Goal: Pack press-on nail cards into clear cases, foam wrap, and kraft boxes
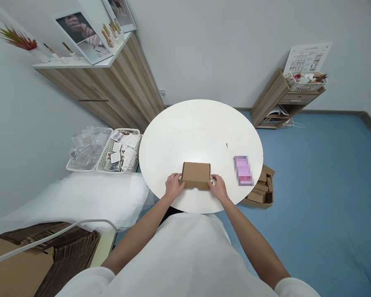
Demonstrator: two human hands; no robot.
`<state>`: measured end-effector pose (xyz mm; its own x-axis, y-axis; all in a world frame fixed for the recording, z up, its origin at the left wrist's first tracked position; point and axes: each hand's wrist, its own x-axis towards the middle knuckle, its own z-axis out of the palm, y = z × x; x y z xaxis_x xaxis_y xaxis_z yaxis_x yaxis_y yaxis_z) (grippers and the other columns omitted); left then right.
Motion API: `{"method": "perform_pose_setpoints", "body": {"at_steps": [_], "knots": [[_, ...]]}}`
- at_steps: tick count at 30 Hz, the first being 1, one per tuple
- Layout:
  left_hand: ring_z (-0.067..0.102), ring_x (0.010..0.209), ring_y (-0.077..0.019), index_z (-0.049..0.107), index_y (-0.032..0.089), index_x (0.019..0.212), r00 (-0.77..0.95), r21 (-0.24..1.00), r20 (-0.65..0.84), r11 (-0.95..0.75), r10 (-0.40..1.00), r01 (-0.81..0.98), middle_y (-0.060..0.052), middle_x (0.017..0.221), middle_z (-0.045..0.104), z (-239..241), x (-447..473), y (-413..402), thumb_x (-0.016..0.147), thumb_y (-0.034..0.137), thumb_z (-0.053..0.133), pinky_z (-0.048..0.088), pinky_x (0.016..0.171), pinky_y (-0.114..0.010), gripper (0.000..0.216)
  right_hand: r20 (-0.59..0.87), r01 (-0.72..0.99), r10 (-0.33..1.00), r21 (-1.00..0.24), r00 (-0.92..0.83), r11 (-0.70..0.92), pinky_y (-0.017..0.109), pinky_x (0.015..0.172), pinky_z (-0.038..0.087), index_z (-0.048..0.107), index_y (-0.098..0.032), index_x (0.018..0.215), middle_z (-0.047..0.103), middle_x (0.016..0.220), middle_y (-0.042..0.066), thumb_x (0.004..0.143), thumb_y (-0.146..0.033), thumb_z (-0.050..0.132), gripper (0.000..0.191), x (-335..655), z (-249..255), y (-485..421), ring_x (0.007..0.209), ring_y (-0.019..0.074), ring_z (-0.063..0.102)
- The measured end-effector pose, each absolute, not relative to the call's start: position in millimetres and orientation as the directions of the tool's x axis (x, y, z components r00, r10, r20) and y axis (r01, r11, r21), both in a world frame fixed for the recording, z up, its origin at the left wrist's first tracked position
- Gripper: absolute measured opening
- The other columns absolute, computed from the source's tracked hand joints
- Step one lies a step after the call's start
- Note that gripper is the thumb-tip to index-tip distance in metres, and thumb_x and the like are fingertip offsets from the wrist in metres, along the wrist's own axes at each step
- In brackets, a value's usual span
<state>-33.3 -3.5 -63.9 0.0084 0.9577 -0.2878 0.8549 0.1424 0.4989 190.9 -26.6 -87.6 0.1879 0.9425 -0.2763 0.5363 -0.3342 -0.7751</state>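
A closed brown cardboard box [196, 173] lies flat near the front edge of the round white table [188, 128]. My left hand [174, 185] grips its left side, the thumb at the front corner and the fingers along the side. On the opposite side, my right hand [218, 187] holds the box in the same way. What the box contains is hidden. To the right of my right hand lies a blurred-out pink and purple flat item [243, 170], likely a phone.
Left of the table are a white basket of cards [103, 167], a tray of clear plastic packaging [89, 146], white sheets [89, 198] and stacked flat cardboard [77, 251]. A carton of small boxes [267, 198] stands on the floor at right. Cabinets [132, 82] flank the back.
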Motion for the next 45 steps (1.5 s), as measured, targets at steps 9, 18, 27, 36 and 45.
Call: {"method": "perform_pose_setpoints", "body": {"at_steps": [9, 18, 27, 36, 45], "knots": [[0.049, 0.103, -0.0275, 0.056, 0.024, 0.106, -0.012, 0.545, -0.282, 0.171, 0.959, 0.821, -0.007, 0.104, 0.061, -67.6, -36.1, 3.9, 0.076, 0.032, 0.049, 0.030, 0.089, -0.043, 0.032, -0.269, 0.610, 0.920, -0.690, 0.284, -0.390, 0.038, 0.084, 0.031, 0.052, -0.023, 0.097, 0.061, 0.097, 0.005, 0.073, -0.034, 0.048, 0.026, 173.2, -79.3, -32.6, 0.094, 0.0224, 0.052], [0.053, 0.092, -0.0237, 0.056, 0.025, 0.107, 0.178, 0.624, -0.243, 0.013, 0.954, 0.781, -0.006, 0.092, 0.061, -64.3, -60.8, -13.4, 0.074, 0.036, 0.050, 0.038, 0.078, -0.034, 0.036, -0.243, 0.588, 0.941, -0.735, 0.238, -0.338, 0.039, 0.091, 0.032, 0.050, -0.021, 0.107, 0.059, 0.103, 0.005, 0.066, -0.035, 0.057, 0.044, 155.0, -65.7, -60.7, 0.098, 0.0213, 0.052], [0.052, 0.089, -0.0195, 0.046, 0.020, 0.121, 0.411, 0.793, -0.183, -0.112, 0.893, 0.598, -0.006, 0.097, 0.054, -50.4, -102.8, -10.5, 0.063, 0.050, 0.062, 0.042, 0.076, -0.029, 0.067, -0.200, 0.458, 0.968, -0.854, 0.151, -0.248, 0.035, 0.089, 0.039, 0.044, -0.023, 0.122, 0.052, 0.105, 0.005, 0.066, -0.045, 0.059, 0.062, 144.3, -47.8, -82.2, 0.100, 0.0205, 0.049], [0.052, 0.072, -0.0154, 0.056, 0.019, 0.088, 0.393, 0.732, -0.182, -0.143, 0.901, 0.666, -0.003, 0.079, 0.050, -51.4, -100.0, 6.6, 0.076, 0.032, 0.050, 0.042, 0.068, -0.027, 0.019, -0.272, 0.398, 0.939, -0.853, 0.210, -0.336, 0.034, 0.089, 0.035, 0.053, -0.022, 0.114, 0.055, 0.108, 0.007, 0.079, -0.055, 0.035, 0.052, 132.1, -36.8, -67.7, 0.105, 0.0217, 0.047], [0.052, 0.083, -0.0162, 0.051, 0.016, 0.109, 0.262, 0.656, -0.109, -0.128, 0.959, 0.744, -0.008, 0.095, 0.047, -46.3, -90.1, 27.1, 0.076, 0.030, 0.052, 0.041, 0.076, -0.027, 0.036, -0.341, 0.449, 0.897, -0.779, 0.283, -0.438, 0.025, 0.059, 0.036, 0.058, -0.019, 0.068, 0.058, 0.068, 0.003, 0.075, -0.061, 0.033, 0.049, 130.0, -18.5, -31.9, 0.070, 0.0183, 0.053]]}}
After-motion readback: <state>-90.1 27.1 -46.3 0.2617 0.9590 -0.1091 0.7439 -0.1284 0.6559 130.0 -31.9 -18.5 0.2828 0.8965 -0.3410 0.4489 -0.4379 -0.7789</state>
